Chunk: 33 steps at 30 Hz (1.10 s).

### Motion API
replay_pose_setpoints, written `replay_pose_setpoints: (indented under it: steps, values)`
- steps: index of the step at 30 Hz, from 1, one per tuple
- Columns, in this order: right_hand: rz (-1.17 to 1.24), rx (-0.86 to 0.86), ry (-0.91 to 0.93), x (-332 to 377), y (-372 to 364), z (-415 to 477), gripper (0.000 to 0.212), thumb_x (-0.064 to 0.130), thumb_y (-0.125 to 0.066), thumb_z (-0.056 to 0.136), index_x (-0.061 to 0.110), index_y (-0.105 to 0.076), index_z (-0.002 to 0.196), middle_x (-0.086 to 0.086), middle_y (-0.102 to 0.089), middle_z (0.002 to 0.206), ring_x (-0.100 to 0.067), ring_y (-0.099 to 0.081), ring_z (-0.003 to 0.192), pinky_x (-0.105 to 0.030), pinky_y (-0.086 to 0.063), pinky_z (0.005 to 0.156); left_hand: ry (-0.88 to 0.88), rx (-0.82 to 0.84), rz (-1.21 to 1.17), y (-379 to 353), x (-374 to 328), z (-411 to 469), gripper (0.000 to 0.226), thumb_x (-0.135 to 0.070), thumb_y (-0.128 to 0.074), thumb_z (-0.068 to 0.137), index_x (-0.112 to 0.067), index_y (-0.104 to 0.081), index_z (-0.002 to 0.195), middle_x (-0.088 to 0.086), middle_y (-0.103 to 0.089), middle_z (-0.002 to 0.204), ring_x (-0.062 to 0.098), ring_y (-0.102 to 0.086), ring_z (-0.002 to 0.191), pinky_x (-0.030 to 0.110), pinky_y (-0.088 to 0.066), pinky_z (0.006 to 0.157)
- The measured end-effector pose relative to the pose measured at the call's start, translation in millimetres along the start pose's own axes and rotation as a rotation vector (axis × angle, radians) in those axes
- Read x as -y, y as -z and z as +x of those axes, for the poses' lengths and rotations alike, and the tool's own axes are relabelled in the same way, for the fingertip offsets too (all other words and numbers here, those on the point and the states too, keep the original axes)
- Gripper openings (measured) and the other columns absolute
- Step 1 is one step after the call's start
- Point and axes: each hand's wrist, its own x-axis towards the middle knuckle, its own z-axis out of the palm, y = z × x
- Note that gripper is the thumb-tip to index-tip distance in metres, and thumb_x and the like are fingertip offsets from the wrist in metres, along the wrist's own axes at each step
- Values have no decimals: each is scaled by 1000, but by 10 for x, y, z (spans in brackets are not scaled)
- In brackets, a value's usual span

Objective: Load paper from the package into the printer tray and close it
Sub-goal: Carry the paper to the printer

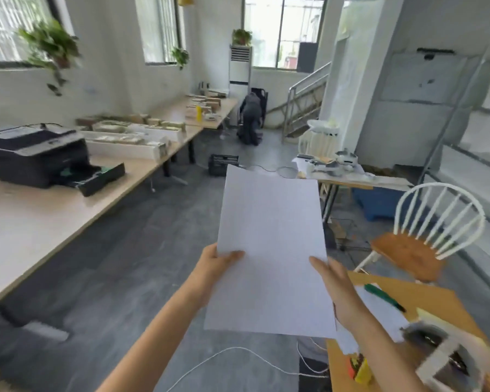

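Observation:
I hold a stack of white paper (270, 250) flat in front of me over the grey floor. My left hand (215, 267) grips its left edge with the thumb on top. Its right edge sits in my right hand (335, 290), thumb lying across the sheet. The dark printer (34, 157) stands on the long light table (40, 222) at the left, well away from the paper. Its paper tray (96, 176) is pulled out toward the table's edge. More white paper (379, 312) lies on the brown table at my lower right, partly hidden by my right arm.
A white chair with a wooden seat (419, 244) stands to the right. The brown table (425, 301) at lower right carries a green pen and other items. A white cable (238, 352) runs across the floor below me. A person (251, 120) crouches far back by the stairs.

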Motion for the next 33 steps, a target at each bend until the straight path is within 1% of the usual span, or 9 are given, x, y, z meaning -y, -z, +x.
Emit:
replay_pose_setpoints:
  steps: [2,6,10,14,16,20,23,27,33]
  values:
    - [-6,80,-29,2,-369,114,21,16,-51,92,4,-64,105,-18,-70,101,-32,-66,94,-39,-49,79,-6,-91,9,359,-13,-93,8,-7,-59,87,-5,-66,89,2,-71,70,15,-67,60,26,-55,54]
    - [-53,285,-16,20,-1148,327,18,13,-48,93,12,-66,90,1,-72,82,-13,-66,77,-26,-52,67,-13,-253,28,1084,-23,-241,10,-11,-59,88,-7,-68,91,2,-73,76,21,-69,68,36,-56,67]
    - [-101,438,-15,30,-1944,503,19,20,-51,92,6,-63,90,-3,-64,82,-17,-60,80,-32,-48,73,-45,-389,5,1772,-65,-387,11,-15,-65,83,-8,-70,91,7,-74,79,23,-70,70,39,-57,69]
    - [-98,570,-4,51,-2714,608,46,37,-58,79,-7,-48,85,-6,-44,80,-21,-41,74,-37,-35,69,-46,-536,-50,2385,-83,-500,15,-22,-64,69,-15,-71,81,2,-75,71,21,-71,66,34,-58,63]
    - [-104,634,12,50,-3050,666,39,31,-57,84,-6,-47,82,-6,-41,79,-21,-38,74,-36,-33,69,-45,-583,-66,2662,-80,-525,18,-19,-66,71,-11,-71,87,2,-75,73,22,-71,68,34,-58,64]
    - [-86,713,34,35,-3580,765,52,34,-56,79,-13,-46,98,-5,-47,83,-19,-43,77,-36,-36,70,-35,-646,-42,3060,-72,-545,11,-9,-58,88,-15,-66,90,2,-74,76,20,-71,69,31,-58,61]
    - [-102,756,6,-33,-3874,863,19,15,-50,92,-1,-59,93,-8,-59,83,-19,-53,77,-36,-45,71,-30,-713,-9,3274,-76,-498,14,-8,-56,89,-19,-66,88,4,-73,84,23,-71,75,37,-58,72]
    - [-131,811,-1,-73,-4180,1084,19,14,-47,93,12,-66,96,-14,-71,100,-22,-65,88,-46,-52,87,-25,-776,6,3494,-45,-322,15,-9,-55,89,-21,-64,87,4,-72,85,20,-70,75,31,-59,66]
    - [-161,921,26,-53,-4639,1731,21,12,-45,93,10,-64,102,-15,-70,107,-30,-67,95,-45,-54,86,11,-859,51,3805,-34,187,13,-12,-53,91,-20,-64,91,-1,-70,86,18,-68,79,25,-54,66]
